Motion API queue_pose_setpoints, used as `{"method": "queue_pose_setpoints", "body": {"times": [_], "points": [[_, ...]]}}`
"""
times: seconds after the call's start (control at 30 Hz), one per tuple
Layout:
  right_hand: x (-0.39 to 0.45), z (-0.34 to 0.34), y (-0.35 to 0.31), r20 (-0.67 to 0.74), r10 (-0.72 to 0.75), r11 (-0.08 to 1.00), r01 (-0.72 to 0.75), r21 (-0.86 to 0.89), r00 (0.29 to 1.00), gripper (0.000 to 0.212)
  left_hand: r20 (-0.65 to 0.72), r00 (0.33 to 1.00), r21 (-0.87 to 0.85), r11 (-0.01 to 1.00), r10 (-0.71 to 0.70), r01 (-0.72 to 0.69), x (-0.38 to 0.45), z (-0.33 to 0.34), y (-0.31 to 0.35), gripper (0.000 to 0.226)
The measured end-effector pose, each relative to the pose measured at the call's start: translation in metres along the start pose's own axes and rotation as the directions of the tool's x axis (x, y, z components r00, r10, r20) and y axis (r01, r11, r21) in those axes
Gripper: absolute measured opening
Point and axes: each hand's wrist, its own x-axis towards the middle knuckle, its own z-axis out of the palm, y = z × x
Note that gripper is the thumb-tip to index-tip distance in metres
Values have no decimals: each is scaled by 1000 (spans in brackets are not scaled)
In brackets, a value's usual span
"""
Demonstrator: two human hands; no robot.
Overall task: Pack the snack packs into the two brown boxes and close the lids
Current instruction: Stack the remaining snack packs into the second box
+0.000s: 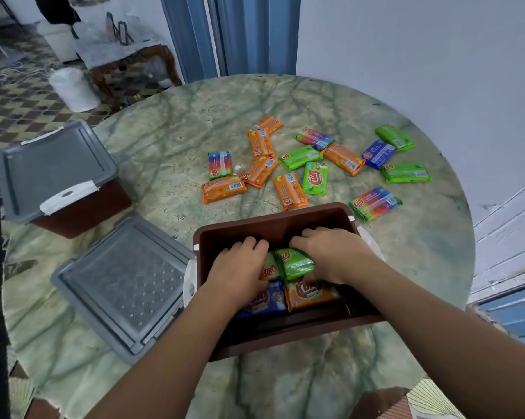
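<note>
both hands (285,264) clutching green snack packs (296,263) inside brown box (273,226), packs' long axes running near-to-far

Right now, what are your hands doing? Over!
Both hands in open brown box: left hand and right hand gripping green packs. Loose packs wait on table. Nothing blocking.

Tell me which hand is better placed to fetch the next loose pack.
Right, probably. The right hand in the open brown box sits nearer the rainbow pack just beyond the box's right corner; the left hand is farther away.
</note>
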Motion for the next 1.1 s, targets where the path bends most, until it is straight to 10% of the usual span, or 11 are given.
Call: {"method": "queue_pose_setpoints", "body": {"times": [0.7, 1.1], "points": [[0, -1, -6, 13, 44, 998, -44, 43, 999, 81, -145, 989, -39, 999, 21, -27, -5, -3, 6, 33], [0, 0, -5, 7, 43, 998, -43, 55, 999, 80, 23, 999, -137, 990, -27, 30, 2, 3, -5, 44]]}}
